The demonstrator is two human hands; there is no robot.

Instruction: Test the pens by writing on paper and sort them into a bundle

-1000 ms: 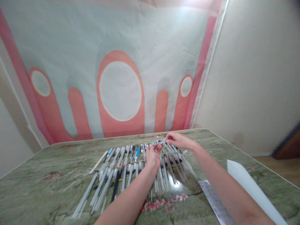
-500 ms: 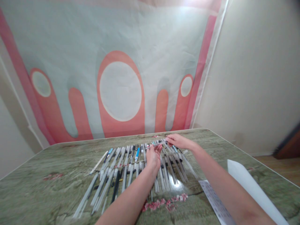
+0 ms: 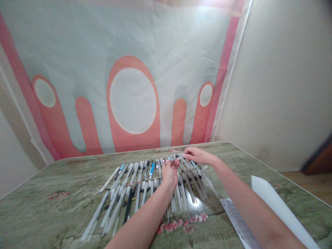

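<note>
My left hand [image 3: 169,175] is closed around a slender, pale pen [image 3: 175,160], which lies almost level above the rows of pens. At the right end of that pen is my right hand [image 3: 196,155], its thumb and fingers pinched together. Whatever is between those fingertips is too small to make out. Below both hands lie many clear pen barrels [image 3: 140,171] with small dark parts, side by side in two rows. Among them are a blue pen [image 3: 151,170] and a black barrel [image 3: 127,206]. My left forearm hides part of the near row.
The table [image 3: 46,211] has a marbled green top with pink flower prints. On the right lie a printed sheet [image 3: 234,219] and a curled white sheet [image 3: 275,207], both partly behind my right forearm. A patterned wall hanging [image 3: 166,45] stands behind the far edge.
My right hand has shifted very slightly at the pen's right end, its fingers curling more. The left hand and its pen stay almost still.
</note>
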